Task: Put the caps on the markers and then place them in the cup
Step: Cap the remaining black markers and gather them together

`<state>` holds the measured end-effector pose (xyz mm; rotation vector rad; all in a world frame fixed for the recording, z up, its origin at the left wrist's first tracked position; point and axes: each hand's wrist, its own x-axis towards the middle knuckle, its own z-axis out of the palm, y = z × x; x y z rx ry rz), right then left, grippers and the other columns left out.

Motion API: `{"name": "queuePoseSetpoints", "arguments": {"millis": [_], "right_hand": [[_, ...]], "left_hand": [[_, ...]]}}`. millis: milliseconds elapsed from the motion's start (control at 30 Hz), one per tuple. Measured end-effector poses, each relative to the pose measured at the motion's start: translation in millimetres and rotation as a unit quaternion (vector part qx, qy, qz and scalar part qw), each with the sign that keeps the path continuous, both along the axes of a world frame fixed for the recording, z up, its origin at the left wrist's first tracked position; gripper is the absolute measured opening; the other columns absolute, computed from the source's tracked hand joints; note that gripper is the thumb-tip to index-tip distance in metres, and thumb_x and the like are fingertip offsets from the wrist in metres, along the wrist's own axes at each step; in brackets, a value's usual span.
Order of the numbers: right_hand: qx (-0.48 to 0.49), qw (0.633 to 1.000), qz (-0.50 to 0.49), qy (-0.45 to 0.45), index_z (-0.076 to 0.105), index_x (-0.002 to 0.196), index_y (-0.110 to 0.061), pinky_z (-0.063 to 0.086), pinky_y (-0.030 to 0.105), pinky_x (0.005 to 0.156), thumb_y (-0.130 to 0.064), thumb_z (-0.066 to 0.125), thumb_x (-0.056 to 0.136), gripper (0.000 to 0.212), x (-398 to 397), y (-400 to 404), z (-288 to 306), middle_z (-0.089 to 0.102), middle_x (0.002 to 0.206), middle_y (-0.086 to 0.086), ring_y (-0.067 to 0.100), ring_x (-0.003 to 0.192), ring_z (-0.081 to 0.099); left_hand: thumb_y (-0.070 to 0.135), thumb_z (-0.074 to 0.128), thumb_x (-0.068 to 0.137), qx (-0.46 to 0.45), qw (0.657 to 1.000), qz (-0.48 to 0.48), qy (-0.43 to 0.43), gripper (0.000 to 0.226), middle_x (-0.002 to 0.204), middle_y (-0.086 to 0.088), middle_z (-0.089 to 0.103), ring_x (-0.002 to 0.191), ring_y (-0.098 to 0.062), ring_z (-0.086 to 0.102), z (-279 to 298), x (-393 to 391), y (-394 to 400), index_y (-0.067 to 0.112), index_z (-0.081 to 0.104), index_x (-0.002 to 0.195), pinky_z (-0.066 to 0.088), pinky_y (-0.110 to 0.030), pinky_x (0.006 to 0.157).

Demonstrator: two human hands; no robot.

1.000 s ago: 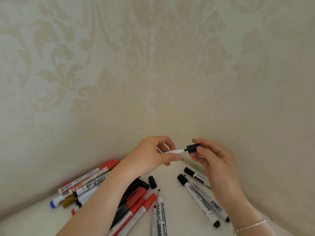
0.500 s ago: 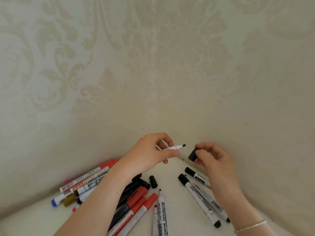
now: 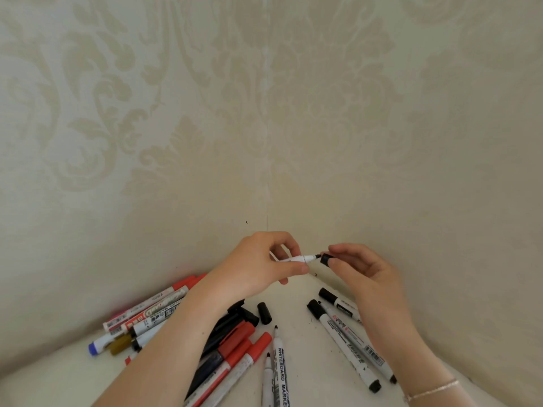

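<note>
Fingers [image 3: 289,267] of the left hand [image 3: 258,268] are pinched round a white marker [image 3: 299,257]; the right hand [image 3: 364,277] pinches a black cap [image 3: 324,259], now brought back just beside the exposed tip after being held apart. A loose cap [image 3: 264,312] and scattered markers [image 3: 343,339] lie on the tabletop [image 3: 299,301] beneath; no cup is seen.
</note>
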<state>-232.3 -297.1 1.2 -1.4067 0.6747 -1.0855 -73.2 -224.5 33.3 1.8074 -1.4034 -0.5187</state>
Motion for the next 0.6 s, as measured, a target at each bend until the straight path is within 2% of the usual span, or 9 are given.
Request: {"name": "queuePoseSetpoints", "arguments": {"millis": [167,233,300,367,400,433,500,600], "right_hand": [[0.000,1.000,0.018,-0.007,0.071,0.091,-0.012,0.050,0.011,0.065,-0.001,0.065,0.084,0.015,0,-1,-1,0.075,0.088,-0.001,0.009,0.084,0.069],[-0.005,1.000,0.029,0.002,0.071,0.089,-0.013,0.049,0.016,0.065,-0.002,0.065,0.084,0.014,-2,-3,0,0.075,0.086,0.000,0.008,0.070,0.066],[-0.012,0.999,0.050,0.019,0.073,0.086,-0.012,0.049,0.026,0.066,-0.001,0.065,0.085,0.014,-2,-4,1,0.074,0.083,0.005,0.010,0.061,0.059],[-0.018,0.997,0.063,0.029,0.074,0.085,-0.011,0.050,0.032,0.070,0.000,0.064,0.085,0.015,0,-5,2,0.073,0.083,0.010,0.014,0.065,0.060],[-0.017,0.997,0.071,0.027,0.075,0.085,-0.009,0.051,0.034,0.073,0.000,0.064,0.085,0.015,3,-5,3,0.073,0.084,0.012,0.018,0.068,0.061],[-0.013,0.997,0.078,0.021,0.075,0.086,-0.008,0.051,0.035,0.075,0.001,0.064,0.085,0.015,7,-6,5,0.073,0.085,0.013,0.020,0.071,0.061],[-0.009,0.996,0.088,0.011,0.075,0.086,-0.005,0.050,0.032,0.071,0.001,0.063,0.085,0.014,15,-10,11,0.072,0.081,0.014,0.018,0.066,0.058],[-0.037,0.994,0.098,0.021,0.075,0.088,-0.005,0.048,0.029,0.067,-0.002,0.062,0.086,0.013,26,-16,23,0.069,0.073,0.012,0.016,0.061,0.056]], "left_hand": [[0.039,0.076,0.077,0.019,1.000,-0.018,-0.018,0.015,0.077,0.007,0.068,0.067,-0.006,0.068,1,0,2,0.031,0.066,0.083,0.047,-0.031,0.070],[0.040,0.076,0.077,0.021,0.999,-0.024,-0.026,0.014,0.077,0.007,0.068,0.068,-0.008,0.069,1,1,2,0.032,0.066,0.082,0.046,-0.031,0.068],[0.042,0.074,0.078,0.022,0.999,-0.031,-0.028,0.012,0.075,0.007,0.068,0.068,-0.010,0.069,0,3,1,0.034,0.066,0.082,0.051,-0.039,0.072],[0.042,0.071,0.080,0.023,0.999,-0.043,-0.024,0.010,0.075,0.007,0.068,0.064,-0.010,0.068,-1,3,1,0.034,0.066,0.084,0.054,-0.042,0.073],[0.042,0.069,0.082,0.022,0.998,-0.050,-0.024,0.009,0.074,0.007,0.068,0.061,-0.008,0.067,0,2,2,0.034,0.066,0.085,0.054,-0.038,0.068],[0.042,0.067,0.084,0.019,0.998,-0.056,-0.029,0.010,0.073,0.007,0.068,0.058,-0.006,0.064,1,2,3,0.033,0.065,0.087,0.052,-0.031,0.061],[0.044,0.061,0.088,0.003,0.997,-0.055,-0.051,0.011,0.071,0.009,0.069,0.053,-0.003,0.058,3,2,3,0.033,0.063,0.090,0.046,-0.023,0.057],[0.044,0.055,0.092,-0.027,0.997,-0.038,-0.065,0.016,0.071,0.009,0.070,0.055,-0.007,0.054,5,6,2,0.030,0.062,0.095,0.048,-0.033,0.061]]}}
